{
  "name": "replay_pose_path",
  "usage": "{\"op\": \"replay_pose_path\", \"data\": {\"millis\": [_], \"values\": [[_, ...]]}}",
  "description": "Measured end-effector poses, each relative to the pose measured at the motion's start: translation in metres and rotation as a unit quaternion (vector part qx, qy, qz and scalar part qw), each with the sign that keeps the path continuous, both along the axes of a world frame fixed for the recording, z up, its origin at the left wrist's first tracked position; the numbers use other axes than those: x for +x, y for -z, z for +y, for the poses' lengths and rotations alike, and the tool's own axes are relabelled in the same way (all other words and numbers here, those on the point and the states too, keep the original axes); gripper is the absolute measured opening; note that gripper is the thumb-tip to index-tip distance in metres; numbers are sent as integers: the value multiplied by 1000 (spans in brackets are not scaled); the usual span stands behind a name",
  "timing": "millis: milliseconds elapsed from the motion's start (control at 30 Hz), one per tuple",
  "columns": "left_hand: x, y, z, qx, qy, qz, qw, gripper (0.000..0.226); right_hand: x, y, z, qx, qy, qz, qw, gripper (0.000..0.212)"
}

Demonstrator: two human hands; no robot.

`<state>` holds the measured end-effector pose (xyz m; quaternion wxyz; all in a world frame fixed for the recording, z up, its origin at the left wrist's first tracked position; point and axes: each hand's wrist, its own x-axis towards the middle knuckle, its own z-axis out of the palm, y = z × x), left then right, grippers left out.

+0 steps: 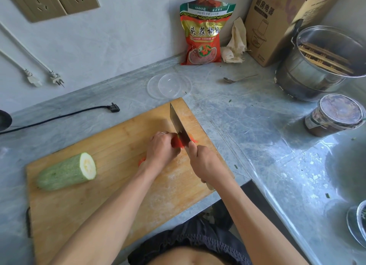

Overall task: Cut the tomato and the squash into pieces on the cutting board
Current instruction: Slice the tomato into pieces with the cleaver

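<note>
at the far left, two white power plugs (45,78) hang on their cords against the grey wall, and a black cable with a black plug (114,107) lies on the grey stone-look counter (247,126). the rectangular wooden cutting board (79,205) sits at an angle on that counter. on the board's left part lies the pale green squash (66,172), a thick cylinder with its cut cream face turned toward the right, well apart from both hands.

near the middle of the board the left hand (161,148) has its fingers curled down over the red tomato (177,143), holding it in place; a ring shows on one finger. a small red tomato piece (141,161) peeks out beside the left wrist. the steel cleaver (178,125) stands edge-down against the tomato, just beside the left fingers, with more red slices showing on its right side. the right hand (204,162) grips the cleaver's handle, fingers wrapped tight round it.

beyond the board lies a clear round plastic lid (169,85). against the wall stands a red and gold printed bag (205,32), then a crumpled cream cloth (235,44) and a brown cardboard box (277,27). a metal spoon (237,79) lies on the counter. further right are a steel pot (309,72) holding wooden sticks and a round jar with a worn lid (334,114).
</note>
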<state>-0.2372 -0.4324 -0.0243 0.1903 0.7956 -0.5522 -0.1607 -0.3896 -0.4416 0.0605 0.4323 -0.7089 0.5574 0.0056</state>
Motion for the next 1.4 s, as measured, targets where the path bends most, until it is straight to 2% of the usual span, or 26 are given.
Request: {"op": "replay_pose_path", "data": {"millis": [400,700,867,1133,1400], "values": [[3,2,2,-2,-8,3,1000,12,-1,5,7,0,7,-8,1000,53],[4,-4,1,32,-36,17,999,8,-4,9,4,33,31,-54,998,57],[0,-4,-1,39,-36,-4,999,13,-1,8,4,21,26,-38,999,56],[1,-5,-1,51,-48,8,998,12,-2,10,2,61,46,-71,995,57],[-2,-6,-2,53,-44,-6,998,9,12,7,-13,51,46,-99,993,60]]}}
